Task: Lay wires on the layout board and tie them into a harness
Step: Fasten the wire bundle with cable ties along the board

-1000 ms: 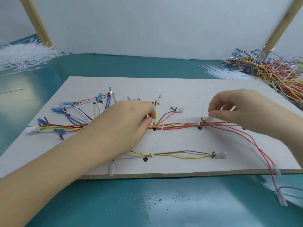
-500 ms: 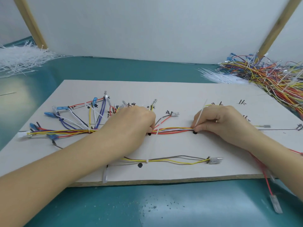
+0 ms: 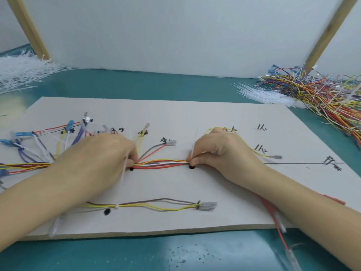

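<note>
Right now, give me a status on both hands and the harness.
Left hand pinching wire bundle with a tie. Right hand pinching bundle, white cable tie in fingers. Nothing blocking.

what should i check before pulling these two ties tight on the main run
1. Main wire bundle lies straight between the two black marks on the layout board: ok.
2. Left hand pinches a white cable tie at the left mark: ok.
3. Right hand pinches a second tie at the right mark: ok.
4. Every wire caught inside each loop: cannot tell, fingers hide them.
5. Yellow branch wire kept out of the right tie: cannot tell.
6. Red wires hang off the board's front edge: not ok.
</note>
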The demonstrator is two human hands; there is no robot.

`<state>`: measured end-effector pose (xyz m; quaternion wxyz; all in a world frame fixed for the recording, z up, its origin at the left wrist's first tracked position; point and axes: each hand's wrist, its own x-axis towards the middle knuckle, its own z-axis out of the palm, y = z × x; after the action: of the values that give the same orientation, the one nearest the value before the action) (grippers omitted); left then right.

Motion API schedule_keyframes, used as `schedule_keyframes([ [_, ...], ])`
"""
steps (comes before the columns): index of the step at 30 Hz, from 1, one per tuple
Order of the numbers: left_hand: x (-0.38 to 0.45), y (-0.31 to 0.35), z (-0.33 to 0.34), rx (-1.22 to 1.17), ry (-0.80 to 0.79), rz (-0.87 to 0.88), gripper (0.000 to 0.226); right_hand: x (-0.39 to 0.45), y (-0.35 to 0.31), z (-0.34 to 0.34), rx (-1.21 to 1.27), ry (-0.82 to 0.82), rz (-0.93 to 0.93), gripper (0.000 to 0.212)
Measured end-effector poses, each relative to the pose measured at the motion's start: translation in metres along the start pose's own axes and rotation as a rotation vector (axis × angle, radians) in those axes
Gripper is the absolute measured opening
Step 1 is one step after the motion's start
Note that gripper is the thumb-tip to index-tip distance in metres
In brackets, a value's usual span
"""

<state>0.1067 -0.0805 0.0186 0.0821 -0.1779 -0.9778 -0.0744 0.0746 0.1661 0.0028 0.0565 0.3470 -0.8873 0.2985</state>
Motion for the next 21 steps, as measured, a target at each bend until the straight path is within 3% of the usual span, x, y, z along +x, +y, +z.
schedule_keyframes([
  [3, -0.008, -0.019, -0.006, -0.030, 0.021, -0.077, 0.015, 0.012, -0.015, 0.014, -0.052, 0.023, -0.041, 0.005],
  [5, -0.008, -0.027, -0.011, -0.055, -0.022, -0.102, 0.019, 0.018, -0.019, 0.013, -0.159, -0.013, 0.056, 0.034],
  [7, -0.007, -0.030, -0.014, -0.082, -0.071, -0.086, 0.027, 0.018, -0.020, 0.001, -0.302, -0.148, 0.216, 0.060],
  [10, -0.005, -0.024, -0.021, -0.111, -0.003, -0.071, 0.014, 0.008, -0.019, -0.016, -0.469, -0.269, 0.232, 0.039],
  [12, -0.005, -0.011, -0.029, -0.154, 0.205, -0.052, 0.014, 0.002, -0.022, -0.018, -0.589, -0.272, 0.172, 0.025],
  [16, -0.005, 0.033, -0.054, -0.262, 0.578, 0.150, 0.025, 0.004, -0.026, -0.013, -0.771, -0.260, 0.111, 0.020],
  [18, -0.005, 0.053, -0.059, -0.264, 0.603, 0.294, 0.023, 0.003, -0.029, -0.017, -0.777, -0.221, 0.095, 0.016],
  [21, 0.000, 0.070, -0.047, -0.239, 0.376, 0.393, 0.021, -0.006, -0.030, -0.031, -0.843, -0.169, 0.041, 0.020],
])
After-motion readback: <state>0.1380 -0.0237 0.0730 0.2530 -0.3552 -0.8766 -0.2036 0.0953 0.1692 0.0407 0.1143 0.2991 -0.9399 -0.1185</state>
